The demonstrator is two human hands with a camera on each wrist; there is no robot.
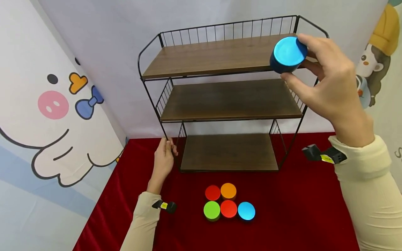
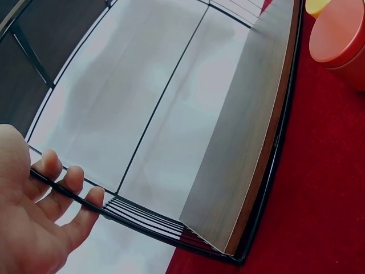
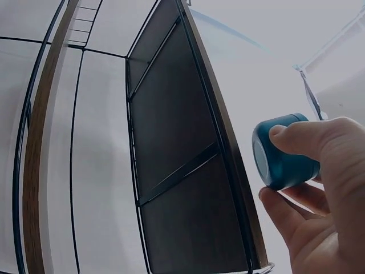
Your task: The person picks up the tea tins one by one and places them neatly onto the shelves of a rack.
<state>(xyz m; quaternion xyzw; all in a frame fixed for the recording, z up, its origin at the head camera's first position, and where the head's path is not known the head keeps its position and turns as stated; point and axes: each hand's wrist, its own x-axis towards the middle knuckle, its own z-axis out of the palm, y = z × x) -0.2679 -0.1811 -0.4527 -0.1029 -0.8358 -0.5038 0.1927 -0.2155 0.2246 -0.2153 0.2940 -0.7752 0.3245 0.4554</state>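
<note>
A blue round canister [image 1: 288,54] is pinched between the thumb and fingers of my right hand [image 1: 333,76], up at the right end of the top shelf [image 1: 220,57]. In the right wrist view the same canister [image 3: 285,151] shows its side, near the top shelf's edge. My left hand [image 1: 164,157] grips the black wire frame of the rack at its lower left. The left wrist view has my fingers [image 2: 74,180] curled round that bar. On the cloth before the rack stand two red canisters [image 1: 228,208], an orange one [image 1: 228,191], a green one [image 1: 211,210] and another blue one [image 1: 246,211].
The three-tier rack has a middle shelf [image 1: 230,99] and a bottom shelf [image 1: 229,152] of dark wood, with wire rails at sides and back. Red cloth [image 1: 298,205] covers the table. A cartoon-printed panel [image 1: 53,146] stands at the left.
</note>
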